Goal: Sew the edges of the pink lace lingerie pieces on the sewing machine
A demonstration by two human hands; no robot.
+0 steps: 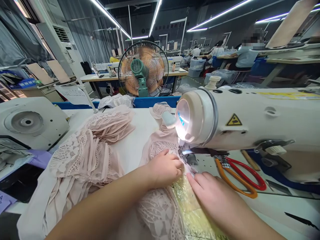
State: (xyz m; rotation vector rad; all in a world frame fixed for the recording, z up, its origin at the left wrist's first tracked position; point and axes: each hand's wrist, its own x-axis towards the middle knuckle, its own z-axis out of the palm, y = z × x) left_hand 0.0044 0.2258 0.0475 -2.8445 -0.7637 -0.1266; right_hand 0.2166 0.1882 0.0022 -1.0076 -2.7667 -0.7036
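Pale pink lace fabric runs over the machine bed and under the lit head of a white sewing machine. My left hand has its fingers curled down on the lace, just left of the presser foot. My right hand is palm down in front of the foot, its thumb and fingertips close together at the fabric's edge. Beneath that hand lies a yellow, clear-covered sheet with markings along its edge. The fabric under both hands' fingertips is partly hidden.
A heap of lace pieces lies on the left. Red-and-orange-handled cutters rest right of the needle area, and dark tweezers lie farther right. A black phone-like object is at far left. Behind the table stands a large fan.
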